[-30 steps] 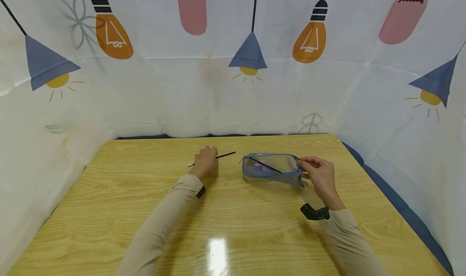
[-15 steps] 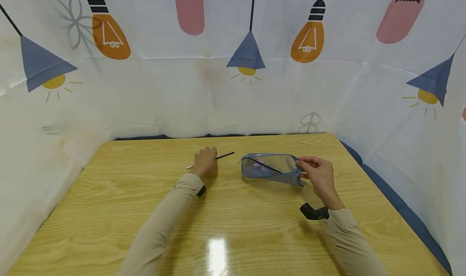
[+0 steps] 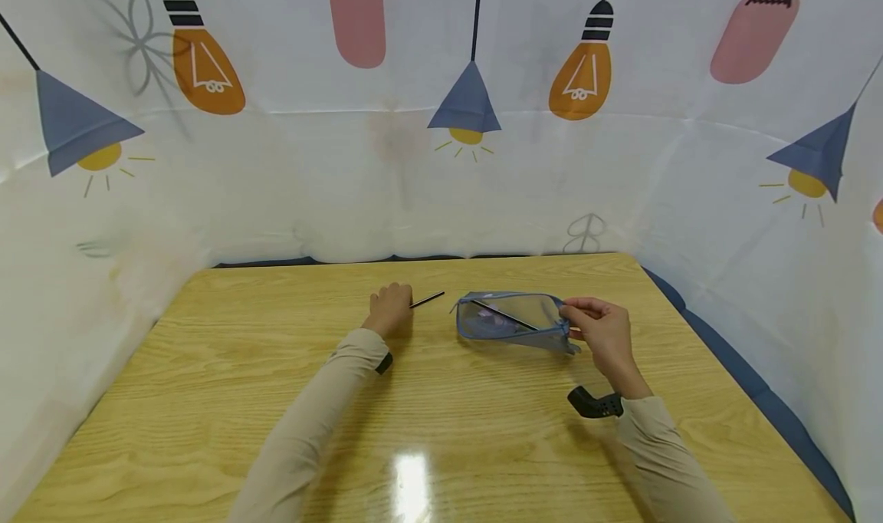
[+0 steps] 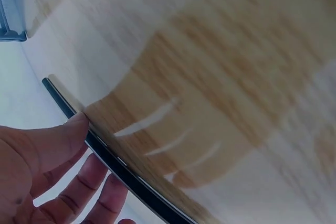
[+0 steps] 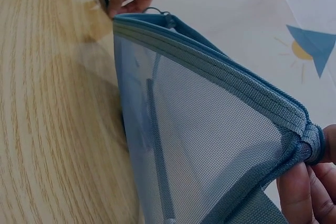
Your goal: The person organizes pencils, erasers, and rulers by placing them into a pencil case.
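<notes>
My left hand [image 3: 390, 309] pinches a slim black pencil [image 3: 428, 300] between thumb and fingers, low over the far middle of the table. In the left wrist view the black pencil [image 4: 107, 156] runs slantwise past the thumb tip; its lower end leaves the picture. Just to the right, a blue mesh pencil case [image 3: 513, 316] lies with its zipped top open. At the case's right corner, my right hand [image 3: 602, 334] grips the zip-end tab. Through the mesh, a dark stick [image 5: 159, 145] shows inside the pencil case, beside a purplish thing that is unclear.
The wooden table [image 3: 448, 400] extends on all sides of the hands. Behind it hangs a white cloth [image 3: 310, 178] printed with lamps and bulbs. A black wrist strap mount [image 3: 595, 402] sits on the right wrist.
The pencil's silver end, which stuck out left of my left hand, is now hidden behind it. The pencil has tilted in the fingers. My right hand and the case hold almost still.
</notes>
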A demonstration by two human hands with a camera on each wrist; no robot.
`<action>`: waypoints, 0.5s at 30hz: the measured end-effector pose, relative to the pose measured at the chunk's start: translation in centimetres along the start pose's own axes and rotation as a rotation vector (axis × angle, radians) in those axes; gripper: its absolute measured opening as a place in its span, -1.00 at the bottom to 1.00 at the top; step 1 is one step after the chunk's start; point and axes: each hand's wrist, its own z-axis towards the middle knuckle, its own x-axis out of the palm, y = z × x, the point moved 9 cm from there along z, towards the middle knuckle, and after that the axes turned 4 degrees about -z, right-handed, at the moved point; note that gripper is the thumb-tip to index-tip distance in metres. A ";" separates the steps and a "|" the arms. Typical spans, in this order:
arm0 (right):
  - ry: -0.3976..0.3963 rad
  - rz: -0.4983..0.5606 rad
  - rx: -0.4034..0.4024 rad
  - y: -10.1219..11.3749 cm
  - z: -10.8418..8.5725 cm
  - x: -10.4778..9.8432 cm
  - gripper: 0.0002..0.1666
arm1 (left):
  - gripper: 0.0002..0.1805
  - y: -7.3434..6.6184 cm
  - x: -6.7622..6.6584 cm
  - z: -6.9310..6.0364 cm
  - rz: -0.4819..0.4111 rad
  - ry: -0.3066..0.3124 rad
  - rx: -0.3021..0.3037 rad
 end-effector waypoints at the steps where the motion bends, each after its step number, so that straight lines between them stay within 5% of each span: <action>1: 0.001 0.002 0.001 0.0 0.0 0.0 -0.60 | -0.93 0.0 0.0 0.0 -0.001 -0.003 -0.002; 15: 0.001 -0.002 -0.002 0.1 -0.2 0.1 -0.61 | -0.92 0.3 0.5 0.3 -0.063 0.002 0.020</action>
